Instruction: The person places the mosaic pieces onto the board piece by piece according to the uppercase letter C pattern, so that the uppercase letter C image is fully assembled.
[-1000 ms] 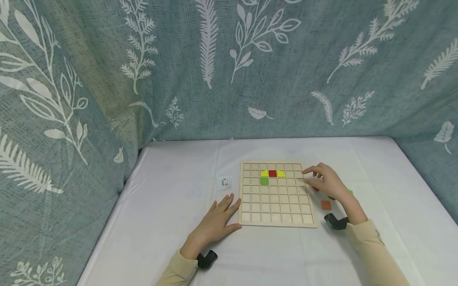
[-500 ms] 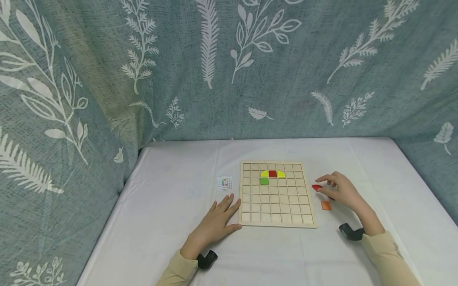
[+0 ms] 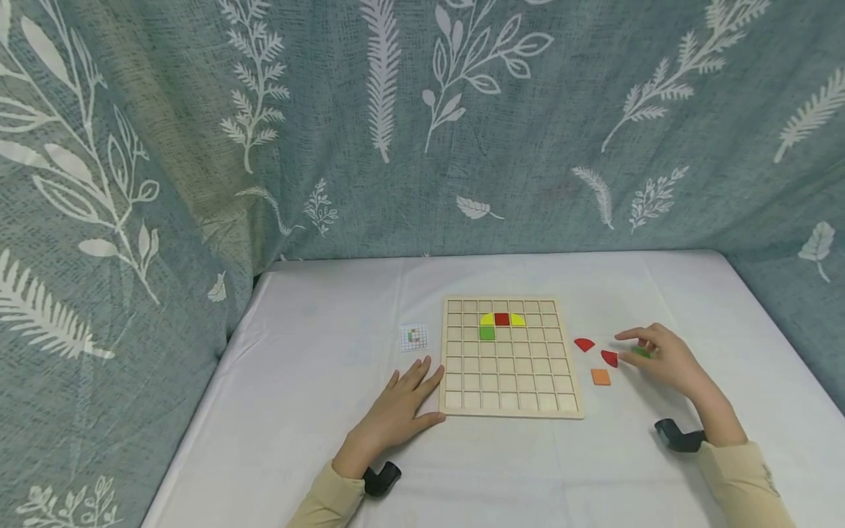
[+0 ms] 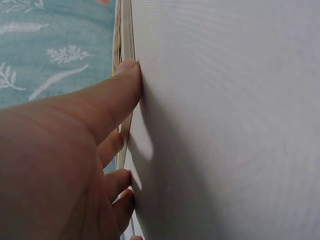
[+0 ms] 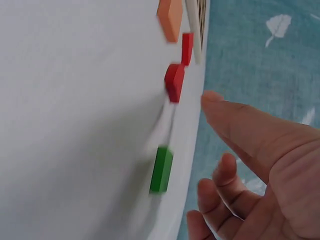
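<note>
A wooden grid board (image 3: 511, 403) lies on the table, with a red square (image 3: 502, 319) between two yellow rounded pieces (image 3: 518, 320) and a green square (image 3: 486, 333) set in its cells. My left hand (image 3: 396, 414) rests at the board's left side, fingers spread, thumb at its edge. To the right of the board, my right hand (image 3: 670, 359) hovers with nothing held, just above a green piece (image 5: 162, 170) lying on the cloth. Close by are two red fan-shaped pieces (image 3: 584, 344) and an orange square (image 3: 601, 377).
A small printed pattern card (image 3: 414, 337) lies left of the board. White cloth (image 3: 317, 330) covers the table. Behind and at the sides hangs a blue-green leaf-patterned curtain (image 3: 370, 213).
My right hand has moved right and away from the board, uncovering the red pieces and coming over the green one. The left hand stays in place.
</note>
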The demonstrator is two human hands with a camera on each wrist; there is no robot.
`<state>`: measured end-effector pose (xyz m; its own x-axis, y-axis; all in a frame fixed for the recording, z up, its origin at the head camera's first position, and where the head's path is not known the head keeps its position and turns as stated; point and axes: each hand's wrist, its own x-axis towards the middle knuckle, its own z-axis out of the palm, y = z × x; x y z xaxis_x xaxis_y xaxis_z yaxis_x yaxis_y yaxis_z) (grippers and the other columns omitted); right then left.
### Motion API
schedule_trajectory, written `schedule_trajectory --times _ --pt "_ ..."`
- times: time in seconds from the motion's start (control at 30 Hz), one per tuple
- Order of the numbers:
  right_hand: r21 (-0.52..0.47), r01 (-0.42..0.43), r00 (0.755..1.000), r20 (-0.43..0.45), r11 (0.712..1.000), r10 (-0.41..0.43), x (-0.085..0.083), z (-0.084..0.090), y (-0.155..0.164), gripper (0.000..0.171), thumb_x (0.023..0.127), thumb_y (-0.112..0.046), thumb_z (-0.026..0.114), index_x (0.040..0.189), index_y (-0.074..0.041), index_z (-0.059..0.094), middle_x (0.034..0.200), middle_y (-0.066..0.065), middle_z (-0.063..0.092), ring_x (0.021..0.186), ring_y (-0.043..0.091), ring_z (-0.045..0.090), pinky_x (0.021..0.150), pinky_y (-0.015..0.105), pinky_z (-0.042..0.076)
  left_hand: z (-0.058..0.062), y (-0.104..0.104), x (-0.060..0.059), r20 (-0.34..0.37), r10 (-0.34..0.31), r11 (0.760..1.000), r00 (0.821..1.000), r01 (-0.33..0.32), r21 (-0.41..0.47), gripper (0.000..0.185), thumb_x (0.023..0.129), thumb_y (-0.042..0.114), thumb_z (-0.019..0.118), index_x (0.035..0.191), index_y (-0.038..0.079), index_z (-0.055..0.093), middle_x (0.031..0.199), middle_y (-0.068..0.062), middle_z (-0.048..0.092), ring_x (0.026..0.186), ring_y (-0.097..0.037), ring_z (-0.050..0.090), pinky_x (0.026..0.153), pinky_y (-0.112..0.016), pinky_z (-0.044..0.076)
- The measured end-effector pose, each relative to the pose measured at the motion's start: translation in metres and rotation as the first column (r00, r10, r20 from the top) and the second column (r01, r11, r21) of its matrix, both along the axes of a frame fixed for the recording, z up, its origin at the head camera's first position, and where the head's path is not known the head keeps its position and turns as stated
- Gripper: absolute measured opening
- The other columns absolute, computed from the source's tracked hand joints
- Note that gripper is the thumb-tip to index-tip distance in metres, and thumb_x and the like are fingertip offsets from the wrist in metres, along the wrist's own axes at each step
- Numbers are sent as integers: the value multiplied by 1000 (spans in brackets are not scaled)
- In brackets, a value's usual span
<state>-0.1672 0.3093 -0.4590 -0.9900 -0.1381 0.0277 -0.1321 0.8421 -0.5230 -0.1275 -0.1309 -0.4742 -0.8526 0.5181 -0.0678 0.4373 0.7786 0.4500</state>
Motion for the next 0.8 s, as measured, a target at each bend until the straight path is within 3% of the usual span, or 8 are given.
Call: schedule_trajectory --times 0.2,0.8 --pt "18 16 999 33 1000 -17 5 -2 12 34 79 -11 70 111 -1 64 87 11 51 81 26 45 62 29 39 2 1 0 2 -1 1000 1000 1 8 69 89 43 57 145 12 32 152 -15 22 141 -32 18 111 -57 15" --pt "64 26 1000 4 998 -26 12 -8 30 28 80 -7 68 105 4 63 82 11 49 74 21 43 59 28 35 -3 -1 -1 -3 3 1000 1000 -3 -9 70 88 44 57 146 14 31 153 -12 21 142 -30 17 112 -55 15"
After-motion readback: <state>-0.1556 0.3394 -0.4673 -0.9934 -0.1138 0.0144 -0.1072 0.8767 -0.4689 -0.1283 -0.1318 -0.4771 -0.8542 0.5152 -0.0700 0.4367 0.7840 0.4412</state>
